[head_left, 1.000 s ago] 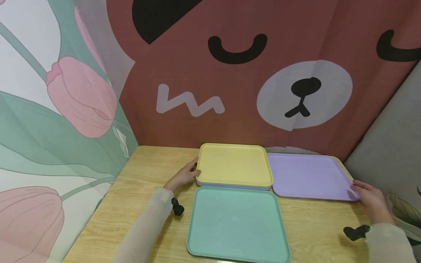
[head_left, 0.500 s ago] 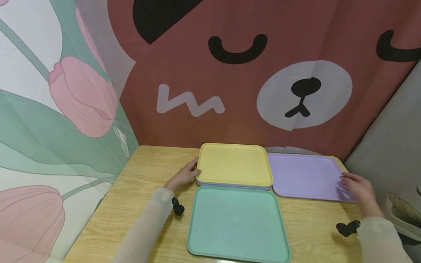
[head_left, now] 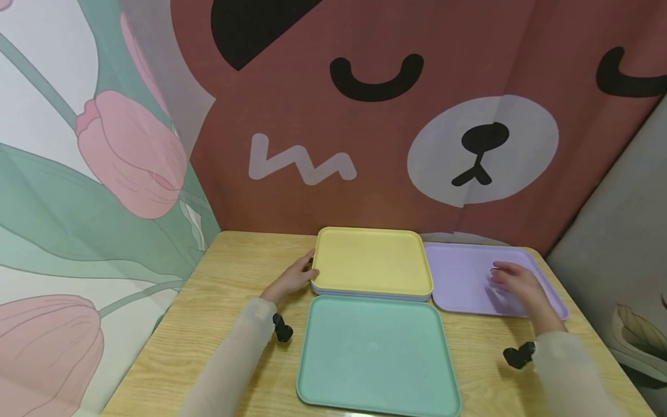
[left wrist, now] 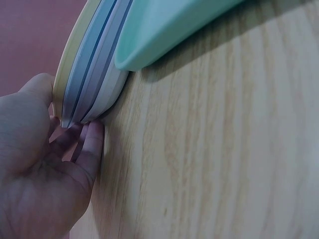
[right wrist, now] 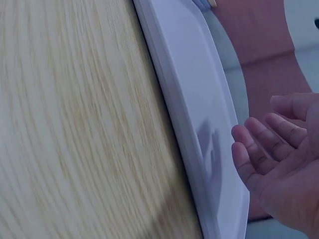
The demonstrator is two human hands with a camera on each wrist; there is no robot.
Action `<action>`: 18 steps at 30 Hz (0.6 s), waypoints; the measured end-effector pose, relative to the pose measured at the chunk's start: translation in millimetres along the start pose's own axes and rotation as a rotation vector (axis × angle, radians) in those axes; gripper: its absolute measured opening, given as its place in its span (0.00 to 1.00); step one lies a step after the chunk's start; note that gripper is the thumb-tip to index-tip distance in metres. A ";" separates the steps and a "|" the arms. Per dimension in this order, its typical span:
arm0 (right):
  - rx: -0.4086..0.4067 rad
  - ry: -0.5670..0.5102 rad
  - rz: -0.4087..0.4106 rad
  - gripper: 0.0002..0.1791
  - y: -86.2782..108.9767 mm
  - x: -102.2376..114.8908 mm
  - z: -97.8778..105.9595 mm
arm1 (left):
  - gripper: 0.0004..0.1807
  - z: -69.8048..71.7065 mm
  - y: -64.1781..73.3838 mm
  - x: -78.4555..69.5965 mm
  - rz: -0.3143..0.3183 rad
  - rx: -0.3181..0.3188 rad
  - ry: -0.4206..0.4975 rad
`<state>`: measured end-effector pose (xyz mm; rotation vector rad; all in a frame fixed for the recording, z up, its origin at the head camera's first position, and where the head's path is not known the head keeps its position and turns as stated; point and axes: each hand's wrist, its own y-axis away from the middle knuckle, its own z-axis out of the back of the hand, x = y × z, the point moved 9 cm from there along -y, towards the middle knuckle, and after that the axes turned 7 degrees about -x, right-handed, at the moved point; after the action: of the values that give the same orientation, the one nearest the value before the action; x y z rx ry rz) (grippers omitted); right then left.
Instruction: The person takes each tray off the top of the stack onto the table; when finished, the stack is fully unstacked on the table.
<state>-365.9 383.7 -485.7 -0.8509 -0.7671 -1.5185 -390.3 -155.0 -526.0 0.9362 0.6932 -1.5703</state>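
Note:
My left hand [head_left: 289, 280] rests against the left side of a stack of several trays, its thumb and fingertips at the edges. A yellow tray [head_left: 372, 260] tops this stack; blue, purple and whitish edges [left wrist: 102, 84] show beneath it in the left wrist view. Over a purple tray [head_left: 464, 278] to the right of the stack hovers my right hand [head_left: 521, 285], fingers loosely bent with nothing between them. Its shadow falls on that tray in the right wrist view. A mint green tray [head_left: 377, 356] lies in front of the stack.
All the trays are on a wooden table [head_left: 250, 255]. Behind it hangs a curtain [head_left: 292, 202] with a bear's face, and a flower-print curtain [head_left: 130, 156] is at the left. A plant pot [head_left: 641, 336] stands beyond the table's right edge.
My right hand has let go of the purple tray's right edge, risen over it and moved left. The left hand and the trays have hardly moved.

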 end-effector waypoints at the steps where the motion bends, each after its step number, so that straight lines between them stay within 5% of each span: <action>1: 0.007 -0.004 0.006 0.31 -0.2 3.4 -4.4 | 0.41 0.0 0.4 -0.2 0.002 -0.001 0.001; 18: 0.063 0.000 0.004 0.30 -2.0 34.0 -59.5 | 0.40 -1.6 0.0 -0.6 -0.007 0.006 -0.005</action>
<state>-375.4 315.8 -487.5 -0.8052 -0.8087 -1.4837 -389.9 -153.3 -526.3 0.9351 0.6899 -1.5814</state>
